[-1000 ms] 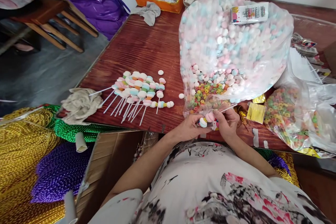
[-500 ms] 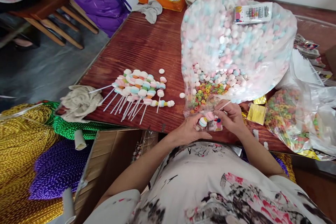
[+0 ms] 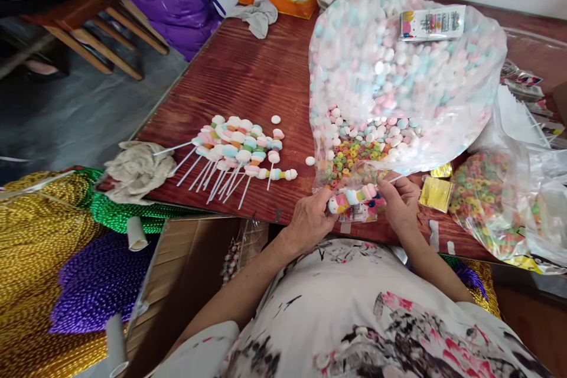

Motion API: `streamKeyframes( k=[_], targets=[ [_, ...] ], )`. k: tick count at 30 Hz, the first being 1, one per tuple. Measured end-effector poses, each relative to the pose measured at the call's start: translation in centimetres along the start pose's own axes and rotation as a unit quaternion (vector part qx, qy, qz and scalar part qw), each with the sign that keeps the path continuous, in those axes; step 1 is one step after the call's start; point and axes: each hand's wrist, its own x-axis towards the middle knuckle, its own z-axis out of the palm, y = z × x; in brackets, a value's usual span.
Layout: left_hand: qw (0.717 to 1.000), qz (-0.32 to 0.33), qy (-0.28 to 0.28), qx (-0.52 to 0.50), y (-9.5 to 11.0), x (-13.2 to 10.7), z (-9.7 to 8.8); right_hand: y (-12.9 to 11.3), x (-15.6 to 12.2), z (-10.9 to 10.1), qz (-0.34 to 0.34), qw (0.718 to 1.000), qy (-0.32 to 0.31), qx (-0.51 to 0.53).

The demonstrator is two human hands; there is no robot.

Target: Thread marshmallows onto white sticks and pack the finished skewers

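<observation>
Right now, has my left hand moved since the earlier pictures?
Yes, slightly left: judged against the nearest loose white candy on the table, your left hand now sits closer to it sideways.

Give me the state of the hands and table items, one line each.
Candy skewer: strung with candies, held at a tilt.
Right hand: pinching its stick.
Left hand: at its candy end, grip unclear.
Skewer pile: strung, lying down.
Large candy bag: bulging, seems open in front.
Smaller bag: partly filled, mouth unclear.
Near cloth: crumpled.
Far cloth: crumpled.
Orange tray: open-topped, holding items.
</observation>
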Motion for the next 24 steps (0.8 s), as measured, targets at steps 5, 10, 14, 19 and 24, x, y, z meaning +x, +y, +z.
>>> streamKeyframes(
  k=[5,10,14,19,24],
  targets=[
    [1.000,-0.007,-0.001,0.003,-0.3,0.1,0.0,0.9,-0.5,0.0,0.004,0.999,-0.033,0.021],
    [0.999,-0.030,-0.037,-0.002,-0.7,0.6,0.1,0.3,-0.6,-0.3,-0.058,0.992,-0.104,0.037],
    [0.996,-0.018,-0.048,-0.067,-1.1,0.5,0.4,-0.2,-0.4,-0.6,-0.077,0.985,-0.156,0.012],
    [1.000,0.009,-0.009,0.000,-0.6,0.5,0.6,-0.9,-0.8,0.0,-0.091,0.982,-0.163,-0.029],
    [0.996,0.004,0.021,0.082,-0.6,0.8,0.4,-0.8,-1.6,0.8,-0.055,0.991,-0.119,-0.029]
  ],
)
